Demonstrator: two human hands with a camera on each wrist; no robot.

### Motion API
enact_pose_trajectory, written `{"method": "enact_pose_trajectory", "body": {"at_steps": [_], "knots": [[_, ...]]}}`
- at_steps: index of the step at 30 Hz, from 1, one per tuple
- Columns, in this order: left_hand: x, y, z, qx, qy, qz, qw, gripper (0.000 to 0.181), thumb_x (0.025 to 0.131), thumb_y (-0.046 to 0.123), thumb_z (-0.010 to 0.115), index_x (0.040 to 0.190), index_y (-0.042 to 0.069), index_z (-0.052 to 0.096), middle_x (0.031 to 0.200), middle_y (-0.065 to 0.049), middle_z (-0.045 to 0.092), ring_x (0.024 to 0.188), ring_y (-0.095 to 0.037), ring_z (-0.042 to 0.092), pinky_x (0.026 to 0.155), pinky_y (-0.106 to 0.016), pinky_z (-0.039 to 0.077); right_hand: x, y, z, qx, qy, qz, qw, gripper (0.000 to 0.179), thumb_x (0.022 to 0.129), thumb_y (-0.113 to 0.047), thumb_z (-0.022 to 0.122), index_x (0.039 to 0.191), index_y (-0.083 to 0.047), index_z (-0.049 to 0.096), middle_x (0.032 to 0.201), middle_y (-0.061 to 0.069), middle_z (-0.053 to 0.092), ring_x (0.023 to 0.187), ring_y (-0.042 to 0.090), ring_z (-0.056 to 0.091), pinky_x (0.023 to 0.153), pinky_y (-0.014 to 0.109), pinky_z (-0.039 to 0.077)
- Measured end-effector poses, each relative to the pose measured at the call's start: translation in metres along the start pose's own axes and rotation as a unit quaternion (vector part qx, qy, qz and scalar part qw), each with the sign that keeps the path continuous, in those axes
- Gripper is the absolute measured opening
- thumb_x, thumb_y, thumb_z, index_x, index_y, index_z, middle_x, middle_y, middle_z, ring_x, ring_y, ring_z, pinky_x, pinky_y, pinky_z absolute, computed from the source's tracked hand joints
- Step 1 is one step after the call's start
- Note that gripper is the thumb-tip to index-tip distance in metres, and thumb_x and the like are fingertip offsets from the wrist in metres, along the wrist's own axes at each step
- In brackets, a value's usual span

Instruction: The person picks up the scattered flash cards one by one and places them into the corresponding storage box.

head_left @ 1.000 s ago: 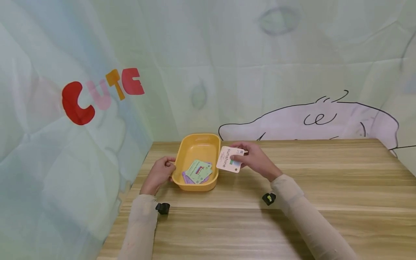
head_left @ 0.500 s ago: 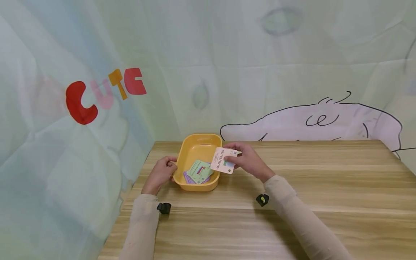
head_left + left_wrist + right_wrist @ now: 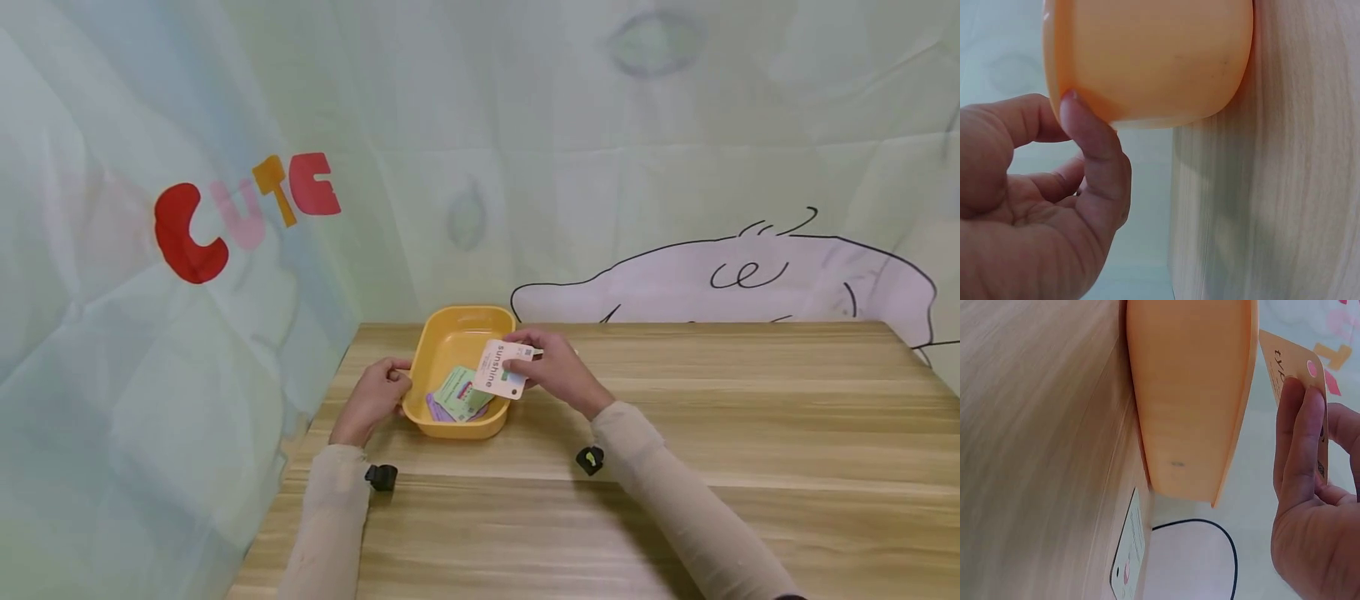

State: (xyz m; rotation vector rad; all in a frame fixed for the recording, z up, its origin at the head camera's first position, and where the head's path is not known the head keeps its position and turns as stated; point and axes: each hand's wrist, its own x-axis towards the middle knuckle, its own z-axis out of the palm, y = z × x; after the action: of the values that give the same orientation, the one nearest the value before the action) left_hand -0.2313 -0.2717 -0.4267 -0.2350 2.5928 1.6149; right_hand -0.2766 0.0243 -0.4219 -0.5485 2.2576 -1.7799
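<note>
My left hand (image 3: 369, 402) pinches the left rim of a yellow plastic tub (image 3: 453, 430), with fingers at its lip and outer wall in the left wrist view. In my right hand (image 3: 561, 372), between thumb and fingers, is a pale pink card (image 3: 489, 377) printed "sunshine". This card overlaps the tub's right rim in the head view; from the right wrist it shows tilted beyond the rim, its back side (image 3: 1284, 355) lettered and holed near one corner. Inside the tub lie a green printed card (image 3: 454, 390) and purple cards (image 3: 435, 407), partly covered.
Another pale card (image 3: 1127, 550) lies flat on the wooden table (image 3: 720, 417) beside the tub in the right wrist view. Behind the table hangs a printed cloth backdrop (image 3: 420, 208). Black wrist cameras (image 3: 590, 460) sit on both sleeves.
My right hand has moved left with the pink card, from beside the tub to over its right rim. The left hand keeps its hold on the tub.
</note>
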Motion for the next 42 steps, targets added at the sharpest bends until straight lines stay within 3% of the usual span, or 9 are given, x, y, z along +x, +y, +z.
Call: {"method": "enact_pose_trajectory", "body": {"at_steps": [14, 25, 34, 42], "knots": [[0.000, 0.000, 0.000, -0.004, -0.001, -0.003, 1.0000, 0.038, 0.101, 0.007, 0.048, 0.138, 0.000, 0.052, 0.101, -0.011, 0.051, 0.076, -0.020, 0.054, 0.060, -0.027, 0.052, 0.010, 0.001, 0.021, -0.031, 0.015, 0.000, 0.9994, 0.039, 0.092, -0.008, 0.074, 0.129, -0.004, 0.063, 0.119, 0.014, 0.065, 0.098, 0.024, 0.069, 0.073, 0.033, 0.061], [0.001, 0.002, 0.001, 0.000, 0.002, -0.005, 1.0000, 0.037, 0.101, 0.007, 0.048, 0.137, 0.000, 0.052, 0.102, -0.012, 0.052, 0.075, -0.020, 0.055, 0.060, -0.027, 0.052, 0.016, -0.001, 0.032, -0.110, 0.013, -0.008, 0.9938, 0.038, 0.093, -0.014, 0.074, 0.129, -0.008, 0.064, 0.122, 0.010, 0.065, 0.100, 0.022, 0.065, 0.079, 0.030, 0.060], [0.001, 0.001, 0.002, -0.001, -0.001, 0.001, 1.0000, 0.037, 0.101, 0.007, 0.048, 0.138, 0.000, 0.052, 0.101, -0.011, 0.051, 0.075, -0.020, 0.054, 0.060, -0.028, 0.053, 0.023, -0.003, 0.035, -0.095, 0.008, 0.027, 0.9951, 0.036, 0.093, -0.015, 0.074, 0.128, -0.010, 0.064, 0.120, 0.008, 0.065, 0.096, 0.021, 0.066, 0.076, 0.029, 0.060], [0.002, -0.001, 0.001, 0.000, -0.006, 0.005, 1.0000, 0.039, 0.102, 0.006, 0.047, 0.139, -0.002, 0.051, 0.101, -0.012, 0.051, 0.076, -0.019, 0.054, 0.060, -0.028, 0.053, 0.025, -0.005, 0.037, -0.082, 0.015, 0.067, 0.9942, 0.034, 0.093, -0.013, 0.074, 0.124, -0.006, 0.065, 0.108, 0.009, 0.065, 0.089, 0.019, 0.065, 0.076, 0.029, 0.059]]}}
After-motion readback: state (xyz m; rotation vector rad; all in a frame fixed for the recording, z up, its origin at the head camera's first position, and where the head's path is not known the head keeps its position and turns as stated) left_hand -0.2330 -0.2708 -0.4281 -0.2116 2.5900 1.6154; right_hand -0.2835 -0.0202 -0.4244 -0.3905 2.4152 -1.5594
